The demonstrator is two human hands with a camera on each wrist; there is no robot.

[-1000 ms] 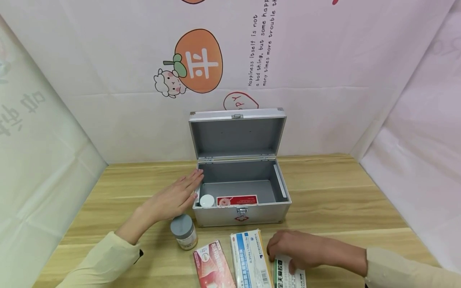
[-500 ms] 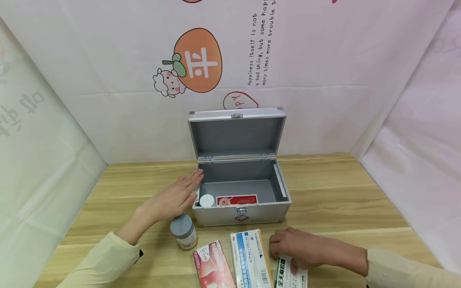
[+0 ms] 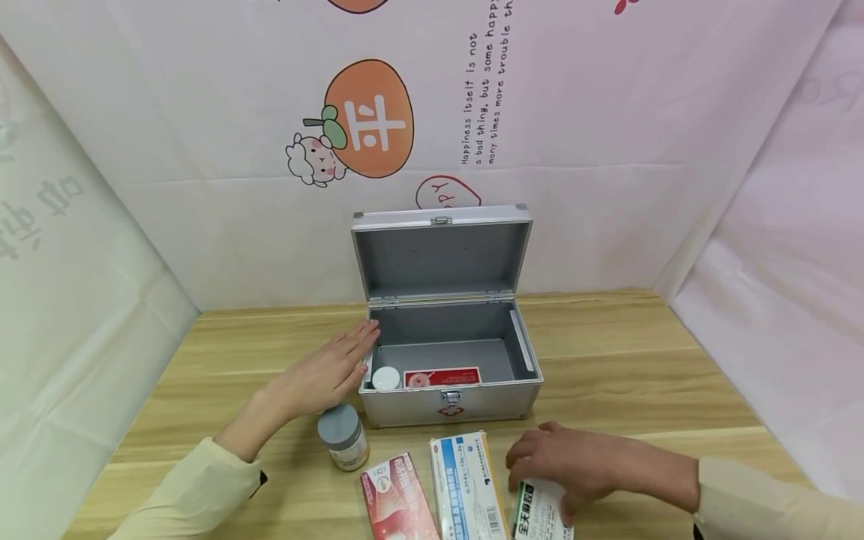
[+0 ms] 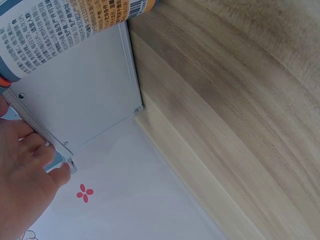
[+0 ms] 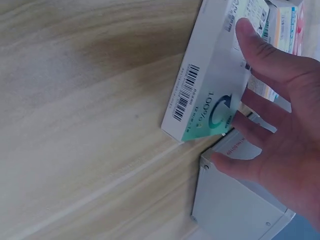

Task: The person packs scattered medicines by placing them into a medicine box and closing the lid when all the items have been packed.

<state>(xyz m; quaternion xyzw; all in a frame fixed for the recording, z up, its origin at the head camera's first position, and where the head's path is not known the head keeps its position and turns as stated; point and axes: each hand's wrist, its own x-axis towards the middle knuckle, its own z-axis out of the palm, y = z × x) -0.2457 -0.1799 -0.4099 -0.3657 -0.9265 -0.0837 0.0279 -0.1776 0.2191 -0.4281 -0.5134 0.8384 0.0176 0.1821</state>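
Observation:
In the head view my left hand [image 3: 320, 375] rests on the left rim of a silver first-aid case [image 3: 448, 401], its fingers stretched over the edge. The case's lid stands raised, and inside lie a white-capped bottle [image 3: 386, 378] and a red box [image 3: 442, 377]. A grey-lidded jar [image 3: 340, 431] is just under my left wrist. My right hand [image 3: 574, 466] spreads over a white-and-green medicine box [image 3: 543, 514], fingers at its left, thumb by its right edge. In the right wrist view, the fingers extend around this medicine box [image 5: 215, 85], partly hidden behind it.
A pink box [image 3: 400, 495] and a blue-and-white medicine box [image 3: 468, 484] lie in front of the case, left of my right hand. The wooden table [image 3: 628, 352] meets a printed white cloth [image 3: 594, 225] behind the case.
My right hand has shifted slightly rightward, and its thumb has moved out from over the white-and-green box toward the right edge. My left hand stays on the case rim.

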